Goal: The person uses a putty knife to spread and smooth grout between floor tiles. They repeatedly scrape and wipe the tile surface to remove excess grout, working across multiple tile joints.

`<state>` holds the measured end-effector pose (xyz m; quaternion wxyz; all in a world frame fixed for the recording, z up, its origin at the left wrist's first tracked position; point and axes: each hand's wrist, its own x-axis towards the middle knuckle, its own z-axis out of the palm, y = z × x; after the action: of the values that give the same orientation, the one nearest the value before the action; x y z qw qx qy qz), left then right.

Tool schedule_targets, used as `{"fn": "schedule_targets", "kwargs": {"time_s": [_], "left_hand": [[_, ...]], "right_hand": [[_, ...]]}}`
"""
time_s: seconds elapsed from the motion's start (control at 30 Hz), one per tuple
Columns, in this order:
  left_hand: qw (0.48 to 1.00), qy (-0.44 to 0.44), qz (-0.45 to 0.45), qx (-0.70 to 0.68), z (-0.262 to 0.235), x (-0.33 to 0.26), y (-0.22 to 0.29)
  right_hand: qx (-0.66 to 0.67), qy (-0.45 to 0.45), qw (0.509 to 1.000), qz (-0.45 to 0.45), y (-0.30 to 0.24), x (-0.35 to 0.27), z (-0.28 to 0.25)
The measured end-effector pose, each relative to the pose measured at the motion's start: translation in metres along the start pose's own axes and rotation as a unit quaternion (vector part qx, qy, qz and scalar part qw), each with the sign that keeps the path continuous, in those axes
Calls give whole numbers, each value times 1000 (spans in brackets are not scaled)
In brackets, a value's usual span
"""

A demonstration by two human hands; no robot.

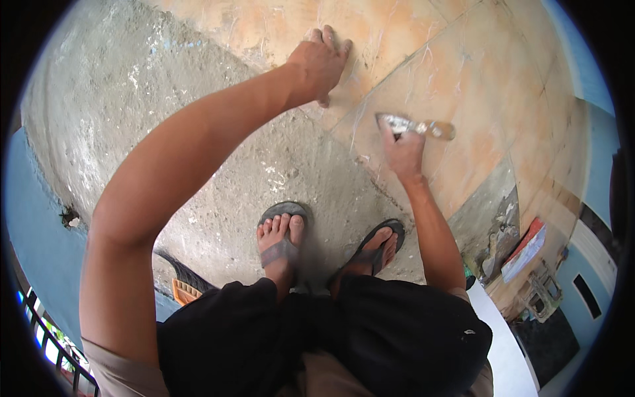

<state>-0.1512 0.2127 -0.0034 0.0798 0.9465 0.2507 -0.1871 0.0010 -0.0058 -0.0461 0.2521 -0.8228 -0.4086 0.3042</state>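
My left hand (321,66) reaches far forward and rests on the orange-beige floor tiles (456,73), fingers apart, next to where the tiles meet the rough grey concrete (245,152). It holds nothing. Nearer and to the right, my right hand (405,153) is closed on a small trowel (400,124) just over the tiles. The trowel's blade is smeared with white and points left; its worn yellowish handle sticks out to the right. Thin dark joints and whitish smears run across the tiles. The hand hides part of the trowel.
My sandalled feet (281,228) stand on the concrete below my hands. To the right lie a grey patch (486,205) with rubble, a red-and-white packet (526,248) and a dirty frame-like object (544,291). A blue wall (43,218) bounds the left. An orange plastic thing (185,291) lies by my left knee.
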Motion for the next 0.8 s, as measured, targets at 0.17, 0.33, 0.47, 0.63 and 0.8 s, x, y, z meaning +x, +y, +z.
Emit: {"fn": "schedule_targets", "kwargs": {"time_s": [0.17, 0.33, 0.47, 0.63, 0.8], "left_hand": [[1000, -8, -2, -19, -3, 3, 4], [1000, -15, -4, -22, 2, -1, -5], [1000, 4, -3, 0, 2, 9, 1], [1000, 11, 0, 11, 6, 3, -12], [1000, -15, -4, -5, -7, 6, -1]], "right_hand": [[-30, 128, 954, -268, 7, -21, 22], [-25, 18, 1000, 3, 6, 21, -9], [-32, 148, 973, -174, 21, 2, 22], [-14, 17, 1000, -2, 4, 16, 1], [-39, 173, 945, -275, 29, 11, 16]]}}
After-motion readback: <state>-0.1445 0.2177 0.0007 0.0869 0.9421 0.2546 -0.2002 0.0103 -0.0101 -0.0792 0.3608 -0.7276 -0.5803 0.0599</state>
